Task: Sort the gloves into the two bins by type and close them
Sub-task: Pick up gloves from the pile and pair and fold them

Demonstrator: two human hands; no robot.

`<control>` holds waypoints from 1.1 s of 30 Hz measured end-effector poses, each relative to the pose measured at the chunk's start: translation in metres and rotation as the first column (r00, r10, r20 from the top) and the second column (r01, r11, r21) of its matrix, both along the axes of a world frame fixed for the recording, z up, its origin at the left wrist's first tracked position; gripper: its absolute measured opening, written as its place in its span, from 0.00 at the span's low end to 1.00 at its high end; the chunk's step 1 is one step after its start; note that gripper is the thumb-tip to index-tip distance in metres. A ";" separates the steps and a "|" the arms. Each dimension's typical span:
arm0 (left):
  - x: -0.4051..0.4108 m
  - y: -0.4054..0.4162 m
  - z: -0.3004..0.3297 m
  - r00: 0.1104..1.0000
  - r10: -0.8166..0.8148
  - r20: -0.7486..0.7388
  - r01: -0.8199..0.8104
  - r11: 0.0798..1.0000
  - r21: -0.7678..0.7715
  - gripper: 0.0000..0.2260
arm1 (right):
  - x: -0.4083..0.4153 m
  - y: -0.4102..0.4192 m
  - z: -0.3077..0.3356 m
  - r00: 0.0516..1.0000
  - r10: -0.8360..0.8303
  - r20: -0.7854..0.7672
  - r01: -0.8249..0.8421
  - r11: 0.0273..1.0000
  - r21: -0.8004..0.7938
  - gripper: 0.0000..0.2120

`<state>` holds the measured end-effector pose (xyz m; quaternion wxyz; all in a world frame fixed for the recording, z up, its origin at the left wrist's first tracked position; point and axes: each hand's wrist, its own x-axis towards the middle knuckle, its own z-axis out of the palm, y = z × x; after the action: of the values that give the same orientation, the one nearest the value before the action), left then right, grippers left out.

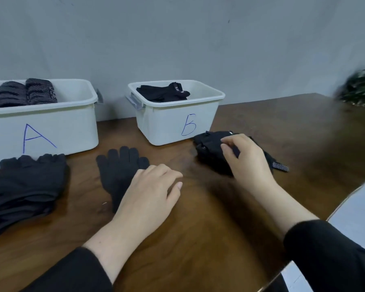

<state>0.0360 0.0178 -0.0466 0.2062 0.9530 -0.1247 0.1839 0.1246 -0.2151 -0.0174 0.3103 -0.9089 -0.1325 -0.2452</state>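
1. Bench [198, 239]: dark brown wood with a glossy top, carrying both bins and the loose gloves.
2. Bin A [72, 127]: white plastic, far left, lid off, marked with a blue letter A; rolled grey knit gloves [25, 92] stand in a row inside.
3. Bin B [167, 123]: white plastic, far centre, lid off, marked with a blue B; black gloves [162, 92] with a small label lie inside.
4. Knit glove [118, 165]: dark grey, flat, fingers pointing away, near centre.
5. Glove pile [23, 186]: dark knit gloves stacked at near left, just in front of bin A.
6. Black glove bundle [211, 152]: smooth fabric with a dotted strap, just right of bin B.
7. Left hand [150, 192]: fingers relaxed, resting on the knit glove's cuff.
8. Right hand [247, 157]: fingers curled, gripping the black glove bundle.
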 end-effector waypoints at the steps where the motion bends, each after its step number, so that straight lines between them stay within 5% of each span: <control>1: 0.002 -0.007 0.000 1.000 -0.013 0.001 0.013 1.000 -0.005 0.14 | 0.010 -0.016 0.004 0.997 -0.065 -0.028 0.064 0.998 -0.016 0.10; 5: 0.012 -0.029 0.000 0.999 -0.044 0.011 0.044 0.999 -0.014 0.15 | 0.051 -0.059 0.011 0.928 -0.264 -0.263 0.239 0.963 -0.125 0.21; 10: 0.011 -0.029 0.001 0.997 -0.071 0.014 0.071 0.997 -0.011 0.15 | 0.085 -0.070 0.005 0.873 -0.244 -0.423 0.206 0.969 -0.133 0.23; 17: 0.009 -0.023 0.002 0.994 -0.096 0.058 0.100 0.993 -0.065 0.13 | 0.097 -0.072 0.000 0.839 -0.306 -0.450 0.277 0.952 -0.131 0.10; 21: 0.009 -0.023 0.002 0.986 -0.121 0.114 0.132 0.987 -0.094 0.15 | 0.088 -0.075 0.009 0.872 -0.272 -0.408 0.313 0.949 0.036 0.05; 24: 0.009 -0.021 0.003 0.978 -0.114 0.173 0.137 0.982 -0.129 0.16 | 0.075 -0.075 0.023 0.934 -0.268 -0.237 0.312 0.933 0.176 0.02; 29: 0.007 -0.019 0.003 0.970 -0.098 0.221 0.153 0.957 -0.247 0.16 | 0.049 -0.066 0.072 0.992 -0.014 -0.124 0.066 0.902 0.426 0.08; 33: 0.004 -0.014 0.005 0.976 -0.036 0.215 0.141 0.857 -0.497 0.17 | 0.023 -0.031 0.103 0.896 0.388 -0.216 -0.196 0.782 0.591 0.11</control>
<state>0.0398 0.0034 -0.0412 0.4451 0.8348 -0.1353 0.2945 0.1471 -0.2459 0.0859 0.6125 -0.7745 -0.1432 -0.0674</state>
